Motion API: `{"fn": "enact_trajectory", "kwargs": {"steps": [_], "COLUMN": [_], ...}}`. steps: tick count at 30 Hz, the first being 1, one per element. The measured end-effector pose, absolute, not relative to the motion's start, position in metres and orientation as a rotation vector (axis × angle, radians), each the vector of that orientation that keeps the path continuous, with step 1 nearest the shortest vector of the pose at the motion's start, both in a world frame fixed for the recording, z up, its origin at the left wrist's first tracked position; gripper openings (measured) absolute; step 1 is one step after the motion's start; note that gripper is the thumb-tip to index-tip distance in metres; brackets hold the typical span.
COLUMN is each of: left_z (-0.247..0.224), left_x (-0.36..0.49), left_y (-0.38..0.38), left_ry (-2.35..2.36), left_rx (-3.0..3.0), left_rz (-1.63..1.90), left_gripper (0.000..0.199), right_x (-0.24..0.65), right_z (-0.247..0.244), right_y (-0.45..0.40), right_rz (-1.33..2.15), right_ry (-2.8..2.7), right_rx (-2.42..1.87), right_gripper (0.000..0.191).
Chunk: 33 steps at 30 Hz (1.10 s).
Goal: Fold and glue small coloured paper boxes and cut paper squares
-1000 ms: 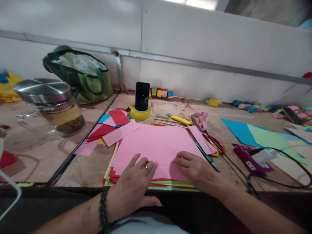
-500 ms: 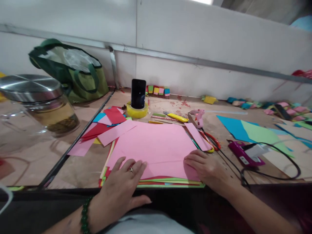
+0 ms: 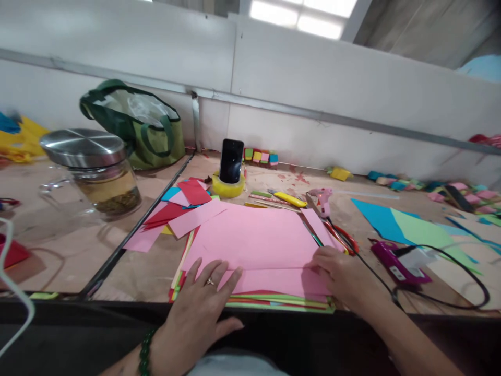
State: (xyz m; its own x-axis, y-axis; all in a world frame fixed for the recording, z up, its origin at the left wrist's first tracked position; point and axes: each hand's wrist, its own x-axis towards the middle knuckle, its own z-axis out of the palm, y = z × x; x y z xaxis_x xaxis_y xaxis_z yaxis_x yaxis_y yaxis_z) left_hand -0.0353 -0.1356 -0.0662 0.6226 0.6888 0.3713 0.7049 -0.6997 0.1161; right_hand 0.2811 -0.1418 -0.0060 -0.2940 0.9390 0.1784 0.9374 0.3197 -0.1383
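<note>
A large pink paper sheet (image 3: 254, 235) lies on a stack of coloured sheets (image 3: 282, 303) at the table's front edge. Across its near part runs a straight line, like a crease or strip edge. My left hand (image 3: 201, 313), with a ring and a green bead bracelet, rests palm down on the sheet's near left part, fingers spread. At the right end of the line, my right hand (image 3: 346, 279) has its fingers bent together on the pink paper; its thumb is hidden. A narrow pink strip (image 3: 315, 223) lies just beyond the right hand.
Paper pieces (image 3: 193, 192) lie at left, near a phone (image 3: 231, 159) standing on a yellow tape roll (image 3: 228, 188). Beyond the sheet are a yellow cutter (image 3: 290, 199), a pink glue gun (image 3: 324, 201) and scissors (image 3: 346, 237). A corded purple power strip (image 3: 399, 263) sits right, a glass jug (image 3: 105, 183) left.
The camera view has tilted up and shifted left. My right hand has moved slightly up along the sheet's right side, and the line across the paper shows more sharply. The left hand stays spread.
</note>
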Motion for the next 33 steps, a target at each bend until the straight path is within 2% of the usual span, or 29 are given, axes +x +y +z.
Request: {"fn": "enact_trajectory", "kwargs": {"steps": [6, 9, 11, 13, 16, 18, 20, 23, 24, 29, 33], "left_z": [-0.071, -0.071, -0.07, -0.069, -0.068, -0.069, -0.069, -0.07, -0.07, -0.07, -0.067], "left_x": [-0.034, -0.036, -0.037, -0.037, -0.037, -0.037, -0.036, -0.036, -0.035, -0.036, -0.044], "left_y": [-0.14, -0.141, -0.142, -0.142, -0.142, -0.142, -0.142, -0.142, -0.142, -0.144, -0.14], "left_ry": [-1.203, -1.203, -1.215, -1.229, -1.238, -1.237, -1.238, -1.25, -1.252, -1.251, -1.363], "left_rx": [-2.732, -2.728, -2.74, -2.755, -2.766, -2.77, -2.766, -2.748, -2.742, -2.726, -2.724], "left_rz": [-0.656, -0.649, -0.635, -0.628, -0.636, -0.647, -0.662, -0.679, -0.679, -0.648, -0.718], "left_gripper": [0.07, 0.07, 0.07, 0.07, 0.072, 0.073, 0.073, 0.071, 0.07, 0.067, 0.055], "right_x": [0.23, 0.21, 0.206, 0.209, 0.216, 0.218, 0.218, 0.217, 0.217, 0.221, 0.229], "right_z": [0.001, -0.003, -0.005, -0.006, -0.006, -0.007, -0.007, -0.008, -0.009, -0.004, 0.011], "right_y": [-0.097, -0.072, -0.056, -0.043, -0.032, -0.031, -0.032, -0.035, -0.035, -0.037, -0.044], "right_rz": [0.348, 0.438, 0.545, 0.684, 0.845, 0.899, 0.889, 0.9, 0.927, 1.037, 1.043], "right_ry": [-2.126, -2.099, -2.06, -2.038, -2.066, -2.069, -2.037, -1.99, -1.988, -2.017, -2.01], "right_rx": [-1.62, -1.901, -2.0, -1.997, -1.927, -1.88, -1.852, -1.847, -1.84, -1.753, -1.679], "right_gripper": [0.023, 0.05, 0.062, 0.057, 0.037, 0.031, 0.039, 0.063, 0.064, 0.033, 0.031]}}
